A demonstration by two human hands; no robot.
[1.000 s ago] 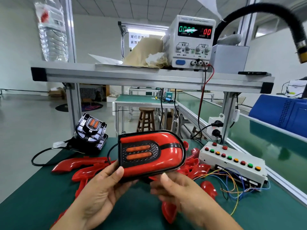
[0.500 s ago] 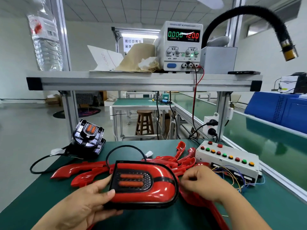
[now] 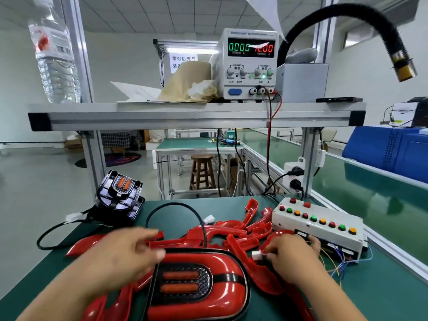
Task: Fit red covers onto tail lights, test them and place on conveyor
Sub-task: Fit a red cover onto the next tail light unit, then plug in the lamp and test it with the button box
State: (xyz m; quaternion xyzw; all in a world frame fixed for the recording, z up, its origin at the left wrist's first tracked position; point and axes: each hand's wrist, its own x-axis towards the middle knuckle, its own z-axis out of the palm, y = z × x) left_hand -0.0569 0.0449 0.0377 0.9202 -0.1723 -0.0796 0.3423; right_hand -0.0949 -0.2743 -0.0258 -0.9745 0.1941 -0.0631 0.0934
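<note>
Desk (image 3: 389, 288): I log bare green mat at its left edge, more at far right. Left hand (image 3: 125, 253): blurred, over the left end of the covered tail light (image 3: 208, 290), which lies flat at centre near me; grip unreadable. Right hand (image 3: 294, 251): knuckles up, grip pinching white connector (image 3: 256, 255) beside button box (image 3: 324, 230).

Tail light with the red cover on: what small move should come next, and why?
Probably the left hand should take the loose white plug of the tail light and bring it to the white connector pinched by the right hand: the red cover looks fitted, and the power supply reads zero current.
</note>
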